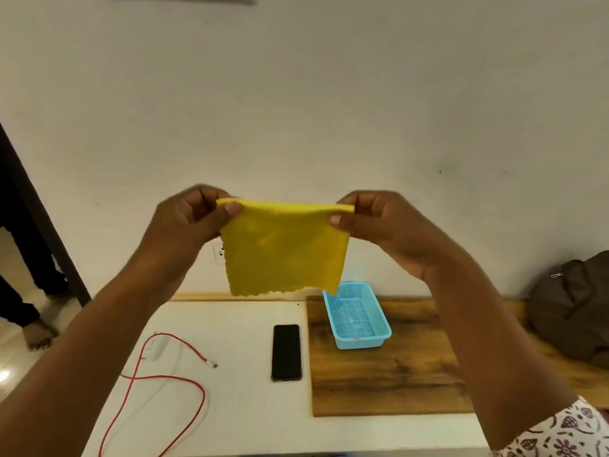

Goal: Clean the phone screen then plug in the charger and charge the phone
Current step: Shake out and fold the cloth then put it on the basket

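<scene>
Phone (pixel 286 352) is lying below the yellow cloth (pixel 283 247) I'm seeing both hands, left (pixel 189 222) and right (pixel 384 222), pinching taut.

Soft, even indoor light, moderately bright, with a warm cast on the wall (pixel 329 94). A small glare spot sits on the floor (pixel 5 376) at 8 o'clock. The hands (pixel 184 222) show slight motion blur (edges smeared). Wide-angle bending curves the dark door frame (pixel 43 225) at 9 o'clock.

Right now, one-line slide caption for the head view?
Both hands, left hand and right hand, hold yellow cloth above phone beside red cable.
</scene>
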The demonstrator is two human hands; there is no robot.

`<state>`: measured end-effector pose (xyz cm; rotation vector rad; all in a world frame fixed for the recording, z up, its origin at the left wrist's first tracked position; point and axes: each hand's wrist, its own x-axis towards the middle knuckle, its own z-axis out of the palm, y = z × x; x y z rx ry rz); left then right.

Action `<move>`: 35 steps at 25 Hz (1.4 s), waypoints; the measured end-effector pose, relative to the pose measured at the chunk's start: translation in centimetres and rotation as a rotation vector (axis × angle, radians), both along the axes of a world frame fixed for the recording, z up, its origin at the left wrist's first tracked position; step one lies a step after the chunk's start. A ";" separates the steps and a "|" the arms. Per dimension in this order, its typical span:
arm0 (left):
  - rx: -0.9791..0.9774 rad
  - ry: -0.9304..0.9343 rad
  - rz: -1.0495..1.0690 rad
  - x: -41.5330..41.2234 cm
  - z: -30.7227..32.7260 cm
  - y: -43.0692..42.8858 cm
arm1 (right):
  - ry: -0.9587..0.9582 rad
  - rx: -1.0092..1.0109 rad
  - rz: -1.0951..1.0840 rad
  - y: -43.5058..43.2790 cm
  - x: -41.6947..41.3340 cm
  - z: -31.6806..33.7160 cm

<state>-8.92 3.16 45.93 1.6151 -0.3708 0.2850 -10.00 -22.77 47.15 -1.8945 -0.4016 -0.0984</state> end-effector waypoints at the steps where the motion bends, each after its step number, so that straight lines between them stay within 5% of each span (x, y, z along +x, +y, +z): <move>1: -0.071 -0.006 -0.061 -0.3 1.0 0.0 | 0.015 0.121 0.084 -0.2 -0.4 0.9; 9: -0.051 -0.078 -0.055 -1.3 4.0 -0.3 | 0.021 0.308 0.026 -0.1 -0.7 2.8; 24: 0.013 -0.149 -0.049 -2.2 4.8 -0.4 | -0.007 0.159 0.167 -0.5 -2.4 3.5; 27: 0.078 -0.196 -0.112 -2.8 4.9 0.0 | -0.089 0.000 0.209 -0.9 -3.3 4.0; 31: 0.255 -0.211 -0.106 -2.5 4.6 -0.5 | -0.174 -0.489 0.438 -0.2 -4.4 5.0; 35: 0.320 -0.208 -0.051 -1.9 3.5 -1.2 | -0.105 -0.756 0.435 0.7 -3.5 4.5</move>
